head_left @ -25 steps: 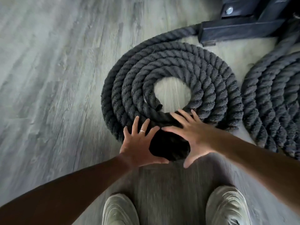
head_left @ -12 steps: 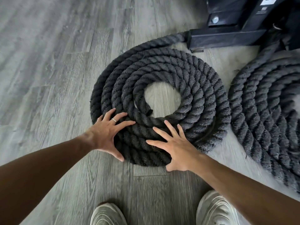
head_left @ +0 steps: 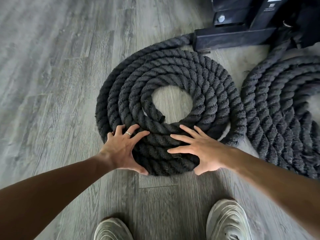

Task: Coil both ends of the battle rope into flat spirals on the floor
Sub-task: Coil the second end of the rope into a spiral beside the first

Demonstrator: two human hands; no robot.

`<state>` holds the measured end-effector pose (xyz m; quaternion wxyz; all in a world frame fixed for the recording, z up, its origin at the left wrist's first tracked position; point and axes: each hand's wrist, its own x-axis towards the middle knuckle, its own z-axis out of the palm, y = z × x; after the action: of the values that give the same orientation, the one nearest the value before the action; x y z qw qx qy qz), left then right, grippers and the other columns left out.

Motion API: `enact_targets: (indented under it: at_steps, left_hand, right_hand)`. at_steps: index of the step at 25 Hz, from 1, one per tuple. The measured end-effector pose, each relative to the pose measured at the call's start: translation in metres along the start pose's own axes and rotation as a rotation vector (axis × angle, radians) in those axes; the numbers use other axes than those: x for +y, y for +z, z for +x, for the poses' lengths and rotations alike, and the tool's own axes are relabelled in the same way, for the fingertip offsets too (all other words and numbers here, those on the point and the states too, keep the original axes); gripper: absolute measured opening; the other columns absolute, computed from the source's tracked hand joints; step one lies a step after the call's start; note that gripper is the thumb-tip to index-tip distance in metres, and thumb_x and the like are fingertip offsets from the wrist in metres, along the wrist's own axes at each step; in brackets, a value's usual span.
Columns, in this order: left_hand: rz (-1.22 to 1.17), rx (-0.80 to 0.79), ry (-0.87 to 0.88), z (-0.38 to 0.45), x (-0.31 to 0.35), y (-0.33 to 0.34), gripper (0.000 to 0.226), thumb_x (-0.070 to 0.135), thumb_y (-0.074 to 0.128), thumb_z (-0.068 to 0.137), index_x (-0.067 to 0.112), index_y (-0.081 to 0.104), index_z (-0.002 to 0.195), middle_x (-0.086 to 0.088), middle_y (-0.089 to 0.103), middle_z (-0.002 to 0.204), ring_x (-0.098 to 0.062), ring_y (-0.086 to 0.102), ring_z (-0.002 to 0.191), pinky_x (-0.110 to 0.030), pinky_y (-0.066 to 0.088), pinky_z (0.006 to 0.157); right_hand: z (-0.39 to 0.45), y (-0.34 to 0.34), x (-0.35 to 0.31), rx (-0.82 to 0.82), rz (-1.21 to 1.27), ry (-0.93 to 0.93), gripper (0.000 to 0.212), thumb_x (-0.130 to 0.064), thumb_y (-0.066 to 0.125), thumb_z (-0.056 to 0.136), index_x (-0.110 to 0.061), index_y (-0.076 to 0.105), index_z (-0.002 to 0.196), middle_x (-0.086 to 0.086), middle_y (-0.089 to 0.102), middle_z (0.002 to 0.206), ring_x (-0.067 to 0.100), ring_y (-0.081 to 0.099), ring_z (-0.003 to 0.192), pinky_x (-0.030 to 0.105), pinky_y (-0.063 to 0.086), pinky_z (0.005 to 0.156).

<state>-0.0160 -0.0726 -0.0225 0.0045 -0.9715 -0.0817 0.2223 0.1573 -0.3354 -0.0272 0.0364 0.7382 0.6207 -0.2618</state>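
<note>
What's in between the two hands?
In the head view, only coiled battle rope lies between the left hand and the right hand.

The second rope spiral runs off the right edge of the frame, so its centre and far half are unseen. The black metal frame at upper right is cut by the top edge, its label too small to read. Both shoes are cropped at the bottom edge. The forearms leave the lower corners.
</note>
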Motion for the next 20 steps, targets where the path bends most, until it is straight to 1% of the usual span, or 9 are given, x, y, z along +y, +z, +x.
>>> enact_targets:
  at_steps: [8,10,12,14,16,17,18,19,20]
  left_hand:
    - [-0.011,0.028,-0.088,0.003,0.051,0.001,0.139,0.113,0.018,0.03,0.051,-0.014,0.15,0.001,0.005,0.165,-0.043,0.016,0.139,-0.062,0.036,0.1]
    - [-0.018,0.057,-0.073,0.001,0.048,0.004,0.137,0.113,0.02,0.033,0.053,-0.015,0.151,0.003,0.005,0.166,-0.042,0.016,0.142,-0.061,0.035,0.102]
    - [-0.021,0.129,-0.049,-0.002,0.039,0.009,0.133,0.113,0.026,0.038,0.054,-0.001,0.154,0.002,0.017,0.165,-0.042,0.025,0.14,-0.064,0.04,0.097]
    - [-0.042,0.247,-0.035,0.0,0.031,0.016,0.12,0.109,0.035,0.047,0.054,0.02,0.153,-0.002,0.034,0.157,-0.043,0.039,0.13,-0.067,0.046,0.086]
    - [-0.12,0.339,-0.145,0.01,0.012,0.018,0.104,0.104,0.039,0.056,0.056,0.027,0.148,-0.005,0.036,0.149,-0.044,0.041,0.123,-0.07,0.047,0.083]
    - [-0.181,0.358,-0.256,0.018,-0.003,0.02,0.098,0.101,0.04,0.059,0.058,0.028,0.146,-0.008,0.034,0.147,-0.047,0.039,0.124,-0.071,0.045,0.086]
    - [-0.259,0.363,-0.371,0.027,-0.024,0.023,0.094,0.1,0.042,0.06,0.057,0.028,0.143,-0.012,0.032,0.147,-0.05,0.037,0.125,-0.073,0.043,0.09]
    - [-0.361,0.349,-0.477,0.036,-0.048,0.027,0.096,0.099,0.044,0.059,0.054,0.028,0.142,-0.017,0.033,0.147,-0.053,0.037,0.127,-0.074,0.041,0.094]
    - [-0.492,0.305,-0.558,0.043,-0.07,0.033,0.103,0.099,0.047,0.057,0.047,0.029,0.144,-0.022,0.035,0.148,-0.054,0.036,0.129,-0.074,0.038,0.099]
  right_hand:
    - [-0.033,0.0,0.037,0.025,-0.014,-0.04,0.112,-0.04,0.084,0.064,-0.059,0.017,0.153,-0.02,-0.012,0.167,0.011,-0.03,0.149,0.057,-0.008,0.122]
    - [-0.037,0.006,0.028,0.05,-0.025,-0.003,0.107,-0.052,0.08,0.067,-0.056,0.017,0.154,-0.014,-0.012,0.169,0.013,-0.027,0.15,0.053,-0.01,0.122]
    - [-0.044,0.01,0.016,0.169,0.102,0.053,0.09,-0.072,0.066,0.075,-0.054,0.023,0.153,-0.01,-0.007,0.17,0.015,-0.023,0.152,0.05,-0.013,0.121]
    - [-0.053,0.019,0.012,0.503,0.186,0.257,0.074,-0.074,0.052,0.084,-0.047,0.035,0.151,-0.003,0.006,0.17,0.022,-0.013,0.155,0.057,-0.006,0.122]
    - [-0.058,0.034,0.012,0.751,0.308,0.748,0.074,-0.062,0.047,0.092,-0.036,0.024,0.158,0.003,0.001,0.17,0.029,-0.009,0.155,0.06,0.005,0.123]
    - [-0.058,0.039,0.011,0.759,0.503,0.97,0.079,-0.057,0.044,0.096,-0.032,0.007,0.162,0.004,-0.011,0.169,0.032,-0.003,0.156,0.057,0.017,0.122]
    - [-0.053,0.043,0.009,0.723,0.72,1.096,0.082,-0.055,0.04,0.1,-0.029,-0.01,0.161,0.004,-0.021,0.168,0.035,0.009,0.155,0.054,0.031,0.118]
    - [-0.047,0.048,0.006,0.676,0.856,1.142,0.083,-0.054,0.035,0.103,-0.027,-0.022,0.157,0.005,-0.026,0.166,0.036,0.019,0.153,0.052,0.037,0.115]
    - [-0.04,0.053,0.004,0.636,0.87,1.154,0.082,-0.056,0.027,0.103,-0.025,-0.03,0.153,0.008,-0.027,0.166,0.035,0.018,0.153,0.051,0.029,0.12]
